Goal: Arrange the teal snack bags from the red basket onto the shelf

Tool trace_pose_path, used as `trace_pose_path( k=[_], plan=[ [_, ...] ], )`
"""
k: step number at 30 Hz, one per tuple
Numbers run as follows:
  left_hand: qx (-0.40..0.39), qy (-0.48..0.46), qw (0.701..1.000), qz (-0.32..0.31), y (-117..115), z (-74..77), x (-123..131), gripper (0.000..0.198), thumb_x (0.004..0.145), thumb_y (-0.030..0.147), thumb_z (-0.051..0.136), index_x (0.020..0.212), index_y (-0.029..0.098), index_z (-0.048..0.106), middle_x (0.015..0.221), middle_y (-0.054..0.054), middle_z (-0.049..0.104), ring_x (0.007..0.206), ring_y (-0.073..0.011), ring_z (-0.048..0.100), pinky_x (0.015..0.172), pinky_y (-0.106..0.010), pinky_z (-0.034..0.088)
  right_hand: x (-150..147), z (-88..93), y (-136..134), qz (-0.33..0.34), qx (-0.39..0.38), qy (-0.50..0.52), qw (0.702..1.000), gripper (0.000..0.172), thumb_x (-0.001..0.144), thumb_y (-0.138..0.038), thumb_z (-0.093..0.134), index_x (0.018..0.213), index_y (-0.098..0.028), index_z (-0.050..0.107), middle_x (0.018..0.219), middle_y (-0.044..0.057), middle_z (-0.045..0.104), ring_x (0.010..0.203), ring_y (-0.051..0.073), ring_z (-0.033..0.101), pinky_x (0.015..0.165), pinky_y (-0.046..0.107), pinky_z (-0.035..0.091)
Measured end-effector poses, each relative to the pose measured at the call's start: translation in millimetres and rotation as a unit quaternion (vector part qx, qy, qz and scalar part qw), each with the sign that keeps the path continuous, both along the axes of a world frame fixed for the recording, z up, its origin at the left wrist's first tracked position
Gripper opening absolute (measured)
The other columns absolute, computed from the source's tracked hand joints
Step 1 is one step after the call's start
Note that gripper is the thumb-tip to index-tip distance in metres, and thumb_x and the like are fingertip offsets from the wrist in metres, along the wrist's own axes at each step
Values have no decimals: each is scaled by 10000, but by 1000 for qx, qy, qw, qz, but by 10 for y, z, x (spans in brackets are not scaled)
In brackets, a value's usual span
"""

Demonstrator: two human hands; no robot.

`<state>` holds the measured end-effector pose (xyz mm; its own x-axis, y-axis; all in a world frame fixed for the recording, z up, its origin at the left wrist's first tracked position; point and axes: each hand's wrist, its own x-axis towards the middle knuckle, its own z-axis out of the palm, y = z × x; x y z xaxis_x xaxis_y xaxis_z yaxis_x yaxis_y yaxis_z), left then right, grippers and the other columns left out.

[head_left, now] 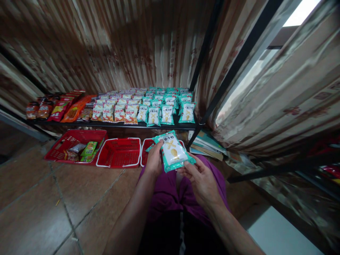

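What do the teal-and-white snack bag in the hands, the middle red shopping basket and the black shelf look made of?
Teal-and-white snack bag: probably thin plastic film, slightly glossy; it is puffy and creased along the edges.
Middle red shopping basket: likely moulded plastic, given its slotted walls and uniform colour.
Black shelf: perhaps painted metal, with a straight, slim edge; dim light leaves this open.
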<state>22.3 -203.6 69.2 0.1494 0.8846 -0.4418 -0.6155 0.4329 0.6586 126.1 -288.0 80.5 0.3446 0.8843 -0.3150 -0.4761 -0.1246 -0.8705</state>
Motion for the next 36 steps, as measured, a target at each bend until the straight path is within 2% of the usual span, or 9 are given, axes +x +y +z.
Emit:
trace_pose_path(
  k=[3, 8, 15, 19, 23, 26, 30, 33, 36],
  plan=[
    [58, 11, 998, 5, -32, 73, -31, 301, 710, 389, 685, 895, 155, 640, 937, -68, 707, 955, -218, 661, 858, -317, 507, 19, -6, 6, -10, -5, -5, 1000, 642, 510, -348, 829, 1075, -156, 594, 682, -9, 703, 510, 119, 622, 501, 216, 509],
    [90, 52, 994, -20, -115, 213, -76, 195, 704, 342, 681, 820, 196, 623, 869, -44, 704, 931, -221, 655, 780, -295, 522, 27, -20, 17, -17, -5, -11, 1000, 647, 507, -355, 829, 1075, -160, 586, 634, -18, 690, 512, 123, 623, 505, 211, 501],
    [105, 11, 994, -29, -148, 157, 1, 447, 622, 368, 761, 977, 176, 569, 916, -59, 708, 871, -227, 675, 810, -345, 517, 26, -80, 27, -17, -4, -32, 999, 630, 518, -394, 824, 1068, -185, 599, 663, -15, 693, 534, 146, 636, 530, 251, 517],
    [82, 46, 996, -13, -129, 125, -3, 445, 606, 344, 763, 974, 174, 580, 866, -49, 716, 807, -219, 685, 770, -336, 526, 40, -184, 23, 18, -14, -73, 997, 697, 551, -442, 805, 1147, -156, 583, 671, 12, 700, 575, 180, 655, 555, 285, 525],
    [81, 81, 993, -9, -123, 121, -51, 374, 623, 302, 722, 953, 180, 594, 851, -37, 719, 766, -209, 687, 709, -305, 530, 79, -229, 43, 41, 0, -136, 990, 572, 603, -472, 778, 1071, -170, 647, 932, 63, 724, 849, 230, 672, 733, 326, 540],
    [94, 108, 988, -50, -154, 135, -71, 389, 619, 302, 721, 970, 183, 601, 862, -41, 717, 776, -220, 685, 680, -293, 527, 109, -165, 75, 16, 13, -130, 991, 543, 608, -510, 762, 1040, -195, 665, 1109, 74, 686, 1022, 264, 625, 838, 355, 522],
    [139, 104, 974, -147, -219, 119, -37, 422, 627, 330, 718, 1008, 178, 615, 902, -63, 715, 793, -235, 679, 656, -279, 512, 137, -66, 102, 24, 12, -83, 996, 571, 596, -513, 773, 1057, -199, 649, 1046, 77, 709, 926, 281, 664, 739, 374, 558],
    [165, 105, 967, -162, -242, 66, 5, 418, 649, 320, 705, 1033, 179, 619, 980, -78, 708, 875, -242, 668, 701, -275, 509, 151, -60, 107, 33, 10, -63, 997, 531, 583, -492, 788, 1000, -190, 658, 967, 75, 727, 830, 280, 684, 656, 365, 565],
    [171, 118, 964, -166, -239, 4, 27, 440, 676, 320, 691, 1090, 199, 606, 1085, -82, 682, 952, -252, 651, 744, -289, 513, 163, -99, 114, 9, 5, -47, 999, 529, 561, -461, 811, 983, -185, 654, 914, 69, 733, 773, 268, 689, 636, 361, 563]
  ],
)
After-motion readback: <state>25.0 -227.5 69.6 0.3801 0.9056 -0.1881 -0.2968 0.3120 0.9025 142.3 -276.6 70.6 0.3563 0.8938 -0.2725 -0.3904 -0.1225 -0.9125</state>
